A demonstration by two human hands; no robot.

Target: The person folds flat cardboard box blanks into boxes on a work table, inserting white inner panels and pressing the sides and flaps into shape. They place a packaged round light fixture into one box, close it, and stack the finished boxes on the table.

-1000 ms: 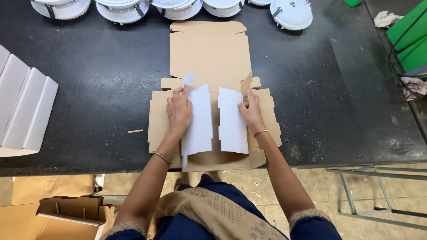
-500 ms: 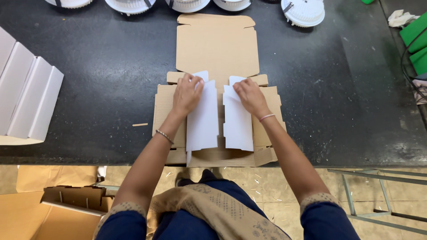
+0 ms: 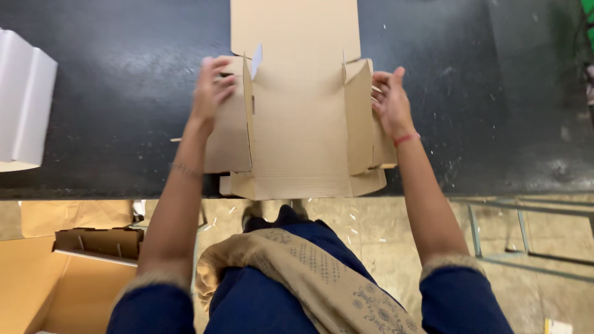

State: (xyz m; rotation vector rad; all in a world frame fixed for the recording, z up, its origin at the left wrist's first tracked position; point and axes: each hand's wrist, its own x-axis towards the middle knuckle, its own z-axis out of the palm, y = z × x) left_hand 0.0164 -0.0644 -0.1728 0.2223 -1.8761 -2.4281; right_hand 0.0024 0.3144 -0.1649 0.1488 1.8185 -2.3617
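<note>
Dark worktable (image 3: 111, 80), brown cardboard box blank (image 3: 297, 124), both hands (image 3: 210, 86) (image 3: 391, 102) gripping its side flaps.

The cardboard box (image 3: 297, 105) runs off the top edge; the left hand (image 3: 212, 86) is motion-blurred.

We see a matt brown corrugated cardboard box (image 3: 296, 117), a dark, scuffed, faintly shiny surface (image 3: 111, 74), smooth white folded card (image 3: 25, 99), and a beige woven cloth scarf (image 3: 309, 272).
</note>
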